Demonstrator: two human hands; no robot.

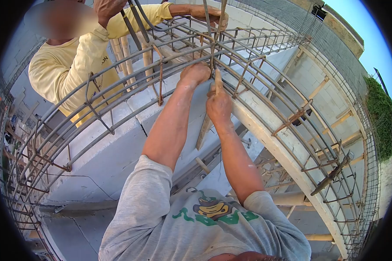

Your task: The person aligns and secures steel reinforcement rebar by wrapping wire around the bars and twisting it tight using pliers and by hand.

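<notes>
Both my arms reach forward to a junction of steel reinforcement cages (213, 48) on top of a block wall (100, 148). My left hand (196, 74) is closed against the bars, just left of the crossing point; what it grips is hidden. Close beside it on the right, my right hand (219, 102) is closed low at the junction, with its index finger pointing up along the bars. Whatever lies within its curled fingers is too small to make out. Upright bars rise from the crossing, just beyond both hands.
A co-worker in a yellow shirt (74, 74) stands beyond the cage at the upper left, one hand (209, 16) at the upright bars. Tied to the right-hand cage is a dark rod-like piece (331, 176). Wooden props (350, 139) stand at the right.
</notes>
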